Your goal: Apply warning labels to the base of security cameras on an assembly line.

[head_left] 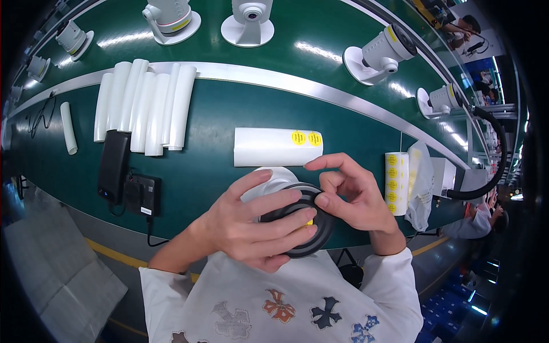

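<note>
Work at this green worktop (211, 137) looks partway along to me, with one piece in hand, and I take the white label sheet (266, 147) lying mid-top as my landmark. Just on the person's side of that sheet is the white device (277, 176), its dark round end (321, 235) tipped up toward the person. The left hand (246, 223) has its grip spread over the device, grasping it across that dark end; a scrap of yellow, likely a label (310, 222), shows between the fingers. The right hand (357, 197) sits near the sheet's right corner, thumb against the dark rim and fingers curled; whether its grip pinches anything, I cannot tell. So a label seems to have reached this piece, though the fingers hide whether it lies flat. Two yellow rounds remain on the landmark sheet, and a fuller yellow-dotted strip (402, 183) lies well to its right, so there is stock to use. Far left of the sheet, white rolls (137, 108) lie bunched side by side. Beyond it stand similar devices (249, 23), some already carrying yellow strips; whether those are finished, I can't judge.
</note>
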The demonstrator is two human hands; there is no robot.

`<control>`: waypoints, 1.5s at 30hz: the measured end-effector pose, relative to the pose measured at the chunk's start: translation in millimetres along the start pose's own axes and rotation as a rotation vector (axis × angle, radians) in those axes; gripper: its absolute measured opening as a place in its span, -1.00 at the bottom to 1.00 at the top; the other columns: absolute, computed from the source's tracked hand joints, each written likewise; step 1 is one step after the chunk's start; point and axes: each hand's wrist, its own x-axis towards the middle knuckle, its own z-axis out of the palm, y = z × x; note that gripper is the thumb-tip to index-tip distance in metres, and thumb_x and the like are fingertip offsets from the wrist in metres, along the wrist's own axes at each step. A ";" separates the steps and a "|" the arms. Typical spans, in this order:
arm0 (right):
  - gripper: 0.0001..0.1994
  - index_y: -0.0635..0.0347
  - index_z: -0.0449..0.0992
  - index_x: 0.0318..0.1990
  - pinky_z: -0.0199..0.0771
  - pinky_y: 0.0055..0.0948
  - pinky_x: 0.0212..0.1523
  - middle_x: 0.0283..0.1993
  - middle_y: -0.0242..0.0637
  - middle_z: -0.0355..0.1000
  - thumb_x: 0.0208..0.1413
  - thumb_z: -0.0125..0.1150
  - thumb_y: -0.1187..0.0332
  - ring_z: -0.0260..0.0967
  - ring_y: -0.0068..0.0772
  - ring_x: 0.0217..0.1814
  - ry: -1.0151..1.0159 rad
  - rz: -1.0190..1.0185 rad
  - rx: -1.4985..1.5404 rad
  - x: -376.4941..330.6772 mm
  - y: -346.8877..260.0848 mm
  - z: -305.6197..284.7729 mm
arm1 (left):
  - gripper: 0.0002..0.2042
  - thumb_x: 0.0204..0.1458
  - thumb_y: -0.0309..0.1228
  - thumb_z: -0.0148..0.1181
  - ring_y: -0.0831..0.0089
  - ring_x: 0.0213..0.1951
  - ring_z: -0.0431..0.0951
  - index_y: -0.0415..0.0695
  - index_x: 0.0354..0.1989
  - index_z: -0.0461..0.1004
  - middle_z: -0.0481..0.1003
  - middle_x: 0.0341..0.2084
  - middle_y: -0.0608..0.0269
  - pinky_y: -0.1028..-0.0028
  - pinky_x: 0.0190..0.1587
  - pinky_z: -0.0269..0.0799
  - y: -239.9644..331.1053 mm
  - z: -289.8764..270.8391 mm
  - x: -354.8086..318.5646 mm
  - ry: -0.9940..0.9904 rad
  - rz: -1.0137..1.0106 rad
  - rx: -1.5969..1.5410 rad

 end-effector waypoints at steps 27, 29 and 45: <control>-0.59 0.07 0.30 0.24 0.22 -0.45 0.31 -0.03 -0.20 0.46 0.26 0.05 0.28 0.40 -0.41 0.05 0.053 -0.388 0.507 20.8 59.7 11.5 | 0.06 -0.10 0.31 0.12 0.10 0.40 0.00 0.07 0.45 -0.31 -0.06 0.38 0.02 0.04 0.33 0.05 24.3 37.1 -19.4 0.411 -1.051 -1.560; -0.36 -0.02 0.25 0.27 0.11 -0.06 0.34 -0.02 -0.06 0.38 0.02 0.28 0.10 0.35 -0.06 0.07 -0.051 -0.506 0.680 27.1 53.9 13.2 | 0.05 -0.11 0.36 0.06 0.10 0.39 0.02 0.08 0.45 -0.28 -0.03 0.38 0.06 0.03 0.33 0.05 31.7 38.2 -7.7 0.423 -1.143 -1.739; -0.08 0.27 0.17 0.29 0.23 -0.28 0.25 0.21 -0.16 0.30 -0.19 0.48 0.00 0.27 -0.29 0.23 -0.073 -0.194 0.061 5.8 11.3 -27.8 | -0.14 0.01 0.34 -0.11 0.11 0.09 0.44 0.05 0.39 -0.02 0.31 0.15 0.08 0.09 0.14 0.42 5.5 20.7 -5.7 0.299 -1.295 -1.907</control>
